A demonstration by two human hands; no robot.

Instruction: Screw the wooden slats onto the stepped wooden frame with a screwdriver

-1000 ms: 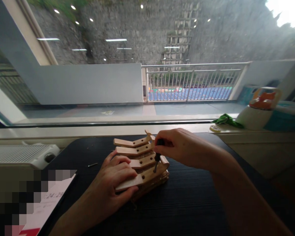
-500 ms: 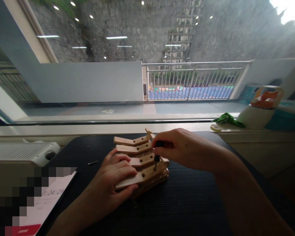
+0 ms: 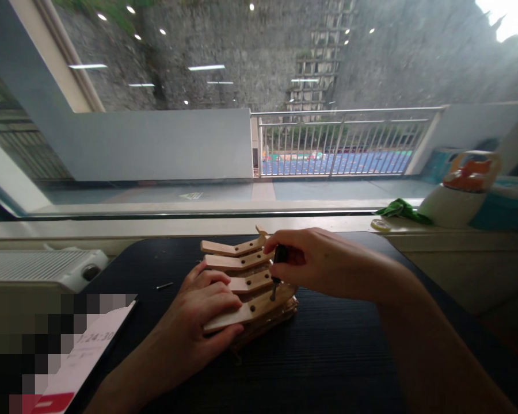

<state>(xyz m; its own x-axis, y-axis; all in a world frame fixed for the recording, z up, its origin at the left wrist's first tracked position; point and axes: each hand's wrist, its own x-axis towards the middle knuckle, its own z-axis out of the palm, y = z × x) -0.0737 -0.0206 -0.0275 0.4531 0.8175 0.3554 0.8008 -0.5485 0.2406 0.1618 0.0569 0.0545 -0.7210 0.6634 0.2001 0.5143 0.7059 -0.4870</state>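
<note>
A wooden assembly (image 3: 246,283) of several bent slats stacked like fingers lies on the black ribbed table top (image 3: 328,356). My left hand (image 3: 198,322) rests on the near slats, fingers curled over their left ends and pressing them down. My right hand (image 3: 315,259) is closed round a small black-handled screwdriver (image 3: 277,270). Its tip stands on the nearest slat, by the holes at the bend.
A small loose screw (image 3: 164,285) lies on the table left of the assembly. A white sheet (image 3: 86,356) sits at the near left. A radiator (image 3: 38,267) is at the left. On the sill at the right are a green cloth (image 3: 399,210) and containers (image 3: 470,190).
My right hand has shifted slightly on the screwdriver handle, as if turning it. The left hand and the wooden assembly stay put.
</note>
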